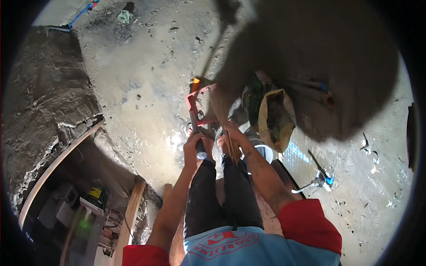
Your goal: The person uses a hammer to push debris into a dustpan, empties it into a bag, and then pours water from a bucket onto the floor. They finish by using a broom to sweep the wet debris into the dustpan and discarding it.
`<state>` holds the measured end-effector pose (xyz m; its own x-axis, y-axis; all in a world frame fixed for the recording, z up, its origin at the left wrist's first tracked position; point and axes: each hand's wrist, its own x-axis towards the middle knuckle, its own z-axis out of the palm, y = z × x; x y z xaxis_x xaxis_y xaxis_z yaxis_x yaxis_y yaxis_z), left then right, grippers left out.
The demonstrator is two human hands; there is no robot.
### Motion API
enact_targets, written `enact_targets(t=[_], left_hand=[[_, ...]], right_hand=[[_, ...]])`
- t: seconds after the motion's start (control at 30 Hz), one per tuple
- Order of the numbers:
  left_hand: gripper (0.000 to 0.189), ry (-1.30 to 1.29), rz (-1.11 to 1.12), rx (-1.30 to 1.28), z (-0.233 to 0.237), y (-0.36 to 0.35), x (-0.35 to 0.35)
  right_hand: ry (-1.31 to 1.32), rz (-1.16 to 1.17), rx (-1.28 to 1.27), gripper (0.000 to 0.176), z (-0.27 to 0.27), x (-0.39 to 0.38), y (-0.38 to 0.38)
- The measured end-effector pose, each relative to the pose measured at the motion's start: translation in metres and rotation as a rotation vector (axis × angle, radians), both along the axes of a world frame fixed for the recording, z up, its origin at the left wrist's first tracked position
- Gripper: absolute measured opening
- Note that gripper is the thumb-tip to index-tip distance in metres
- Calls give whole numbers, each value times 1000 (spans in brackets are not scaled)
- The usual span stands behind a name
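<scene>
My left hand (192, 145) is closed around a dark rod with a pale round end (202, 155); its grey upper part points away from me. My right hand (234, 133) grips a stick broom (218, 104), a bundle of thin brown sticks. The sticks fan out beyond the hand, and their other ends show below it. Just past both hands lies a red frame-like thing (192, 103), partly hidden by the broom, with an orange piece (195, 82) at its far end. I cannot make out what the red thing is.
Right of my hands stand an open sack (288, 113) and a white bucket (267, 153). A faucet-like fitting (320, 181) lies farther right on the wet concrete floor (133, 75). At left, a curved wooden strip (57, 166) edges a recess holding a yellow-and-black item (94, 195).
</scene>
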<state>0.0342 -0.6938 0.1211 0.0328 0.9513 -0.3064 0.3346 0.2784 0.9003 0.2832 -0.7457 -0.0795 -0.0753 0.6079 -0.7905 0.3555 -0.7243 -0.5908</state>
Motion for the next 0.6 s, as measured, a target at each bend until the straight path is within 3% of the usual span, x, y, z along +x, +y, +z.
enact_targets(t=[0.03, 0.07, 0.13, 0.23, 0.3, 0.37, 0.43, 0.5, 0.57, 0.6], left_hand=[[15, 15, 92, 88, 2, 4, -6], [13, -51, 170, 33, 4, 6, -19], [10, -67, 251, -5, 21, 11, -49], [10, 43, 424, -7, 23, -5, -92], [11, -180, 666, -96, 35, -9, -112], [15, -219, 815, -92, 46, -6, -122], [15, -241, 890, -65, 45, 3, -129], [15, -182, 934, 5, 35, 19, -130], [16, -141, 986, 9, 37, 44, -125], [16, -132, 1004, 26, 26, 50, -126]], right_hand=[[149, -263, -243, 33, 64, -15, 27], [211, -387, -331, 34, 115, -25, 44], [321, -658, -339, 37, 169, -18, 60], [239, -596, -169, 40, 198, 17, 89], [223, -546, -187, 40, 197, 32, 122], [200, -496, -215, 41, 186, 39, 157], [262, -157, -314, 33, 153, 39, 185], [469, -197, -487, 39, 99, 50, 199], [220, -135, -633, 29, 89, 42, 259], [378, -232, -441, 25, 107, 49, 285]])
